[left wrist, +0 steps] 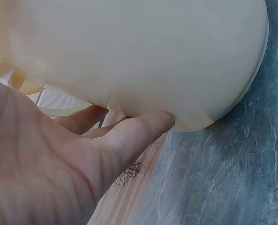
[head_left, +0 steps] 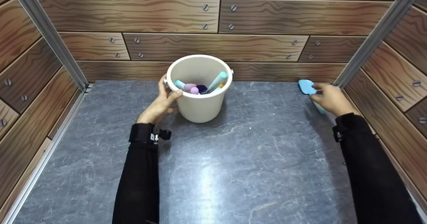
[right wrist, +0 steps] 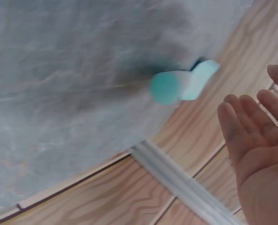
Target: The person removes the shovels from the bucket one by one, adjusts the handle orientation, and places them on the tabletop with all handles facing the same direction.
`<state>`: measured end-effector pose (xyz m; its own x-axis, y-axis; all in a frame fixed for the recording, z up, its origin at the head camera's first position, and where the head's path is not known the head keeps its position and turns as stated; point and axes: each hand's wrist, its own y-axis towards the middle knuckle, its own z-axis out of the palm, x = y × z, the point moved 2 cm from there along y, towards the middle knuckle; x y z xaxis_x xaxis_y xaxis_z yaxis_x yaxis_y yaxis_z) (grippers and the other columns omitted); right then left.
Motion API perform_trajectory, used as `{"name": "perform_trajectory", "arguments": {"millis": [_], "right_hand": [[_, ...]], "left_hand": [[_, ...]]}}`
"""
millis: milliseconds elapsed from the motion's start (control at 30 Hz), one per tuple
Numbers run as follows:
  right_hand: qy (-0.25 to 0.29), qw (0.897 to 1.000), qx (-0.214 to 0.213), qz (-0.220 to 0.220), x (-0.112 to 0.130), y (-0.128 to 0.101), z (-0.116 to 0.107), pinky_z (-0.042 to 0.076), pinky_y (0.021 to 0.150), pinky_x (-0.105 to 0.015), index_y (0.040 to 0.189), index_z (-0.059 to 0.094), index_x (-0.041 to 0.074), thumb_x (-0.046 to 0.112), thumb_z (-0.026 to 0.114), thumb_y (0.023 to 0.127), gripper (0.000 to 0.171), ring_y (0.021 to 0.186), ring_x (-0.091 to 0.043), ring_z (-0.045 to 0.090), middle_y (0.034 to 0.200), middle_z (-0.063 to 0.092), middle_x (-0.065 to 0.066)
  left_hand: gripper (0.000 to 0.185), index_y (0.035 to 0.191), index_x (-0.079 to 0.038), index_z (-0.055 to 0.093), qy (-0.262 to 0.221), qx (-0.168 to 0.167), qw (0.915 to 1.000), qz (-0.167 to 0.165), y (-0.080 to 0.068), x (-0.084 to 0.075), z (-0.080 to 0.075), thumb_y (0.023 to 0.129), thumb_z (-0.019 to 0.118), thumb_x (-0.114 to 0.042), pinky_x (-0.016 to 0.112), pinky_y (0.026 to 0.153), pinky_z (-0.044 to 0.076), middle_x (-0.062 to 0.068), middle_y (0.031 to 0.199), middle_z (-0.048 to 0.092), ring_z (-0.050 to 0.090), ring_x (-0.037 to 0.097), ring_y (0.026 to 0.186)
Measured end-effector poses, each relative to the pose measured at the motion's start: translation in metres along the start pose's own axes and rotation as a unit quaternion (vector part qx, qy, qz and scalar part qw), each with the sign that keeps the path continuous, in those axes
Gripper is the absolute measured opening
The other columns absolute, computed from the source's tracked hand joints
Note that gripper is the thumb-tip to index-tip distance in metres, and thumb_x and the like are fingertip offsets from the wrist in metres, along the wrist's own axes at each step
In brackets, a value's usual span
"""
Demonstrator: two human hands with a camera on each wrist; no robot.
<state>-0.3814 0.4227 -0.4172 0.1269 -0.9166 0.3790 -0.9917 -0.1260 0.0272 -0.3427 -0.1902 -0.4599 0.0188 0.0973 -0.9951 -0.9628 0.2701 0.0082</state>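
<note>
A cream plastic bucket (head_left: 200,108) stands at the back middle of the grey slate floor (head_left: 233,157). It holds several small pastel items (head_left: 200,87), teal, pink and purple. My left hand (head_left: 167,93) grips the bucket's left side, thumb over the rim and fingers round the back. In the left wrist view the thumb (left wrist: 146,129) presses on the bucket wall (left wrist: 143,51). A light blue tool with a teal handle (head_left: 306,86) lies in the far right corner. My right hand (head_left: 320,92) is at its handle; in the right wrist view the fingers (right wrist: 251,126) are straight and apart from the tool (right wrist: 178,86).
Wood-patterned walls (head_left: 217,43) with screw heads close in the back and both sides, with grey metal posts (head_left: 373,37) in the corners. A metal rail (right wrist: 176,180) runs along the foot of the right wall.
</note>
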Motion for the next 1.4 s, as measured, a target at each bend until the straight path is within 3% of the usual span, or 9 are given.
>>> {"name": "perform_trajectory", "arguments": {"millis": [167, 400, 633, 833, 1400], "right_hand": [[-0.011, 1.0, -0.003, -0.025, 0.024, 0.006, -0.004, 0.056, 0.121, -0.077, 0.165, 0.054, -0.013, 0.018, 0.063, 0.118, 0.057, 0.148, -0.065, 0.062, 0.167, 0.055, -0.044], [-0.006, 1.0, 0.022, -0.022, 0.058, 0.012, -0.009, 0.052, 0.126, -0.076, 0.174, 0.047, -0.006, 0.022, 0.061, 0.12, 0.062, 0.158, -0.061, 0.054, 0.177, 0.047, -0.039], [-0.023, 0.998, 0.005, -0.06, 0.094, 0.021, -0.013, 0.047, 0.13, -0.077, 0.173, 0.05, -0.005, 0.022, 0.064, 0.119, 0.062, 0.157, -0.06, 0.054, 0.173, 0.053, -0.038], [-0.025, 0.995, -0.011, -0.099, 0.127, 0.024, -0.014, 0.05, 0.13, -0.073, 0.171, 0.053, -0.004, 0.022, 0.066, 0.118, 0.061, 0.152, -0.057, 0.062, 0.17, 0.058, -0.036], [-0.039, 0.982, -0.02, -0.184, 0.21, 0.028, -0.012, 0.038, 0.143, -0.067, 0.172, 0.054, 0.0, 0.021, 0.068, 0.117, 0.061, 0.165, -0.052, 0.052, 0.174, 0.058, -0.029]], "left_hand": [[0.115, 0.184, -0.039, -0.012, 0.009, -0.001, 1.0, -0.001, 0.002, -0.001, 0.001, 0.108, 0.074, -0.046, 0.09, 0.136, 0.029, 0.02, 0.199, -0.003, 0.018, 0.05, 0.182], [0.114, 0.184, -0.038, -0.012, 0.005, 0.0, 1.0, 0.001, 0.002, -0.001, 0.001, 0.109, 0.074, -0.043, 0.089, 0.136, 0.028, 0.021, 0.198, -0.002, 0.019, 0.05, 0.182], [0.112, 0.184, -0.039, -0.013, 0.007, -0.002, 1.0, -0.005, 0.001, -0.001, 0.0, 0.11, 0.071, -0.041, 0.089, 0.137, 0.028, 0.02, 0.198, -0.004, 0.018, 0.05, 0.183], [0.109, 0.184, -0.039, -0.013, 0.005, -0.002, 1.0, -0.008, 0.0, -0.002, 0.001, 0.111, 0.068, -0.036, 0.089, 0.137, 0.027, 0.02, 0.198, -0.002, 0.019, 0.05, 0.182], [0.114, 0.184, -0.04, -0.014, 0.011, 0.002, 0.9999, -0.006, 0.001, 0.0, -0.002, 0.111, 0.073, -0.043, 0.086, 0.138, 0.031, 0.02, 0.197, -0.001, 0.02, 0.05, 0.182]]}}
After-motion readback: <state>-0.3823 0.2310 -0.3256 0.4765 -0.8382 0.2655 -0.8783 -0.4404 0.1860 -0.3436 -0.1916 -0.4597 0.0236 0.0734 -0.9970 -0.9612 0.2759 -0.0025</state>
